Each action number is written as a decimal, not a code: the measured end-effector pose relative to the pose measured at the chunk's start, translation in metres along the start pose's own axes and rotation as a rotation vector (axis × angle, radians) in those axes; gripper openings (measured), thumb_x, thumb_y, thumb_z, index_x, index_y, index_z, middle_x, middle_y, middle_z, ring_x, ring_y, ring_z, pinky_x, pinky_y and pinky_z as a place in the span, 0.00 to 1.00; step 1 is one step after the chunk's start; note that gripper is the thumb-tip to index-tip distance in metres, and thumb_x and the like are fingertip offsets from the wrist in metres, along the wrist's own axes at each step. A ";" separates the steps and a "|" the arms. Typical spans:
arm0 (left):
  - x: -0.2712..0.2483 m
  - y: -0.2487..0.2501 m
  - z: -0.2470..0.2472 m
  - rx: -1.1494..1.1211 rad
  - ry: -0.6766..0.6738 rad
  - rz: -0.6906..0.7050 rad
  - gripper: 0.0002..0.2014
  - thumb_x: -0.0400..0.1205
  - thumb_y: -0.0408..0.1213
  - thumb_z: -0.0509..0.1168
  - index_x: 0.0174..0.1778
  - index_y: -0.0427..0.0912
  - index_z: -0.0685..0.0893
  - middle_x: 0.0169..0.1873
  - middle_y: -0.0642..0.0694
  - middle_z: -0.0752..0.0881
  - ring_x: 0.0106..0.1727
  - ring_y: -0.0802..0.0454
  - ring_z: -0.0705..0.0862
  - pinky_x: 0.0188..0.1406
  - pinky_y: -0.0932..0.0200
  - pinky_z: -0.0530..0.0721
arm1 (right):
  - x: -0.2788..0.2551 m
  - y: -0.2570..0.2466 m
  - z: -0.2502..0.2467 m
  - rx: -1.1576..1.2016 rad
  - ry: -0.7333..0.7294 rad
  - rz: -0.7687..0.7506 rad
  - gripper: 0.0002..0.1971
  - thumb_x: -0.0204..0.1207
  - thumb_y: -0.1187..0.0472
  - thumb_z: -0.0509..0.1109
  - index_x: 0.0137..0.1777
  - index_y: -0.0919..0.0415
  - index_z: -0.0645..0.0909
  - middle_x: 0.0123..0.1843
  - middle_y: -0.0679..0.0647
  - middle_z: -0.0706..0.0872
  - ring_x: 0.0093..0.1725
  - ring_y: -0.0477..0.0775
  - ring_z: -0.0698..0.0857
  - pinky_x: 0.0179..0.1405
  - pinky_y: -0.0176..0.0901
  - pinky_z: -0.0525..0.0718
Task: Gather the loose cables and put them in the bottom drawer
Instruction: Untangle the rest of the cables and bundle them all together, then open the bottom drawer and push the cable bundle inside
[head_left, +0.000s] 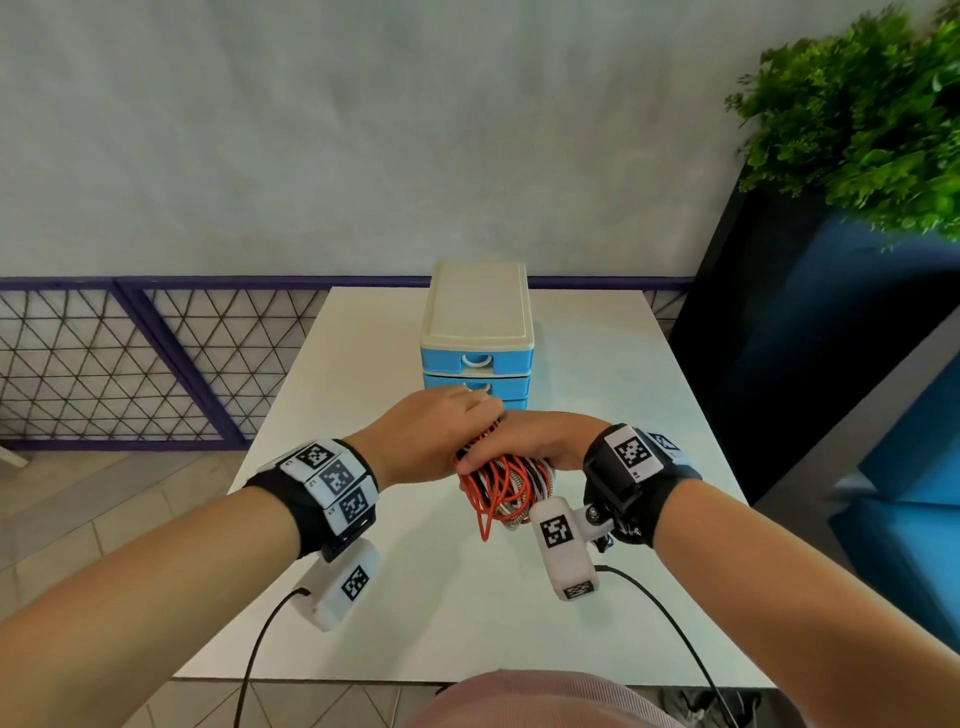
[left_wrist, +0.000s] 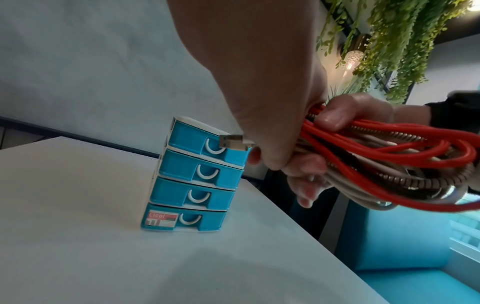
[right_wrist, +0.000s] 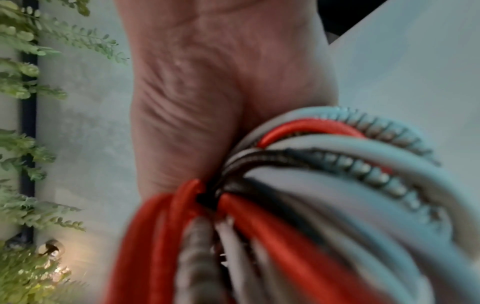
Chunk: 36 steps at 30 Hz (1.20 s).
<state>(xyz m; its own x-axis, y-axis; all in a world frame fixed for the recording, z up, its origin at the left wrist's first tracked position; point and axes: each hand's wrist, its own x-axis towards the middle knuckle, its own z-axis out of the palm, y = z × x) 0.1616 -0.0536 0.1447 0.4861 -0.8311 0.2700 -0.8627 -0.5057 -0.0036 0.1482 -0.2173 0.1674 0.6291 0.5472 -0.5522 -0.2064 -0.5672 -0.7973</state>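
- Grey plaster wall (head_left: 260, 130) stands behind your square white table (head_left: 363, 597), with green hanging foliage (head_left: 862, 119) and a dark blue partition (head_left: 810, 332) off to your right
- Small plastic drawer unit with a cream top and four blue drawers (left_wrist: 192, 179) stands upright near the table's far edge; every drawer you can see is pushed in
- Bottom drawer (left_wrist: 182, 222), the one with the red-and-white label, is closed, its white curved handle facing you
- Your right hand (head_left: 524, 441) has its fingers curled round a bundle of red, white and coiled grey cables (head_left: 506, 493), held above the table in front of the unit, loops hanging down below the fist
- Your left hand (head_left: 426, 436) is closed over the same bundle from the other side, touching the right hand, its fingers (left_wrist: 303, 185) wrapped round the strands
- One silver USB plug (left_wrist: 233, 142) sticks out past your left hand toward the drawers
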 end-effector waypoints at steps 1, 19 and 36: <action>0.000 -0.001 0.001 0.004 -0.001 0.001 0.16 0.72 0.41 0.71 0.46 0.48 0.69 0.38 0.49 0.83 0.36 0.50 0.81 0.31 0.57 0.78 | -0.001 -0.001 0.000 -0.035 0.021 -0.014 0.08 0.75 0.58 0.74 0.51 0.59 0.82 0.47 0.57 0.88 0.45 0.52 0.88 0.47 0.39 0.87; 0.008 -0.019 0.012 0.050 -0.304 -0.603 0.19 0.73 0.39 0.63 0.61 0.47 0.71 0.40 0.49 0.83 0.39 0.45 0.82 0.34 0.53 0.79 | 0.006 0.004 0.036 -1.127 0.783 -0.104 0.60 0.60 0.22 0.65 0.82 0.65 0.53 0.81 0.57 0.62 0.82 0.59 0.58 0.79 0.68 0.56; 0.010 -0.006 0.003 -0.689 -0.276 -0.702 0.16 0.66 0.28 0.67 0.46 0.49 0.76 0.38 0.48 0.84 0.28 0.57 0.82 0.24 0.61 0.80 | 0.029 0.039 0.003 -1.014 0.742 -0.134 0.18 0.78 0.57 0.64 0.66 0.60 0.72 0.55 0.57 0.87 0.49 0.61 0.86 0.41 0.48 0.79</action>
<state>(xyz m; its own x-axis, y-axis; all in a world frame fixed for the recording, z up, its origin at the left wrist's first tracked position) 0.1721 -0.0600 0.1445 0.8529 -0.4669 -0.2338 -0.2212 -0.7286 0.6482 0.1556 -0.2218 0.1196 0.9367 0.3466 0.0498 0.3501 -0.9302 -0.1102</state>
